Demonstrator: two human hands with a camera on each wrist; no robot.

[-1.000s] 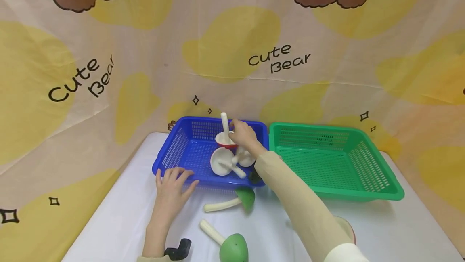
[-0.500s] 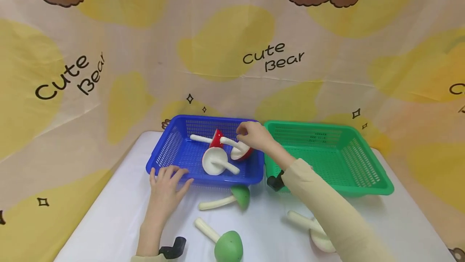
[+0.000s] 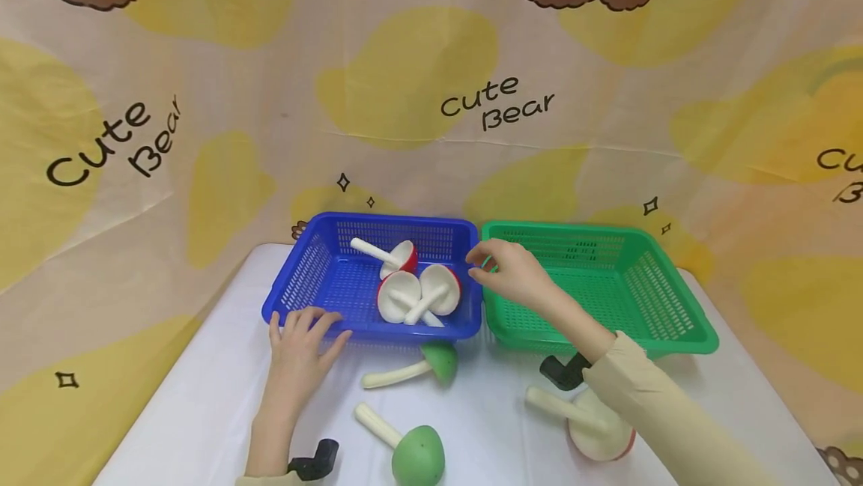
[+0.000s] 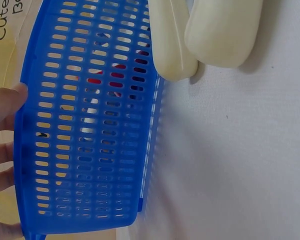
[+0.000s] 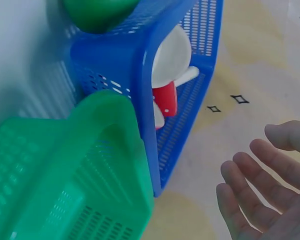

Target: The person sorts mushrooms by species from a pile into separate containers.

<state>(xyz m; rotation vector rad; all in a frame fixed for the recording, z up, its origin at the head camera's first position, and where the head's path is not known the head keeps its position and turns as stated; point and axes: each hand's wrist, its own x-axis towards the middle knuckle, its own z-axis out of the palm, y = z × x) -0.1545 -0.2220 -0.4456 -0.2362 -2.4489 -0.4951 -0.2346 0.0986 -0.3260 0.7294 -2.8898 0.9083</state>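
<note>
My left hand (image 3: 300, 351) holds the front-left rim of the blue basket (image 3: 297, 276); in the left wrist view its fingers (image 4: 1, 152) lie behind the rim, with the thumb at the edge. Inside that basket lie several toy mushrooms with red caps and white stems, one toy mushroom (image 3: 398, 255) at the back and another (image 3: 440, 290) toward the right. Over the adjoining edges of the two baskets hovers my right hand (image 3: 515, 272), fingers loosely curved, holding nothing. The right wrist view shows the same hand (image 5: 270, 185) apart from both baskets.
A green basket (image 3: 674, 284) stands right of the blue one. Two green-capped toy mushrooms lie on the white table, one mushroom (image 3: 438, 362) by the blue basket and one mushroom (image 3: 418, 456) nearer. A red-capped mushroom (image 3: 600, 426) lies under the right forearm.
My right hand has let go of a red-capped mushroom in the blue basket and moved right, toward the green basket. The mushrooms there have settled. My left hand stays on the rim.
</note>
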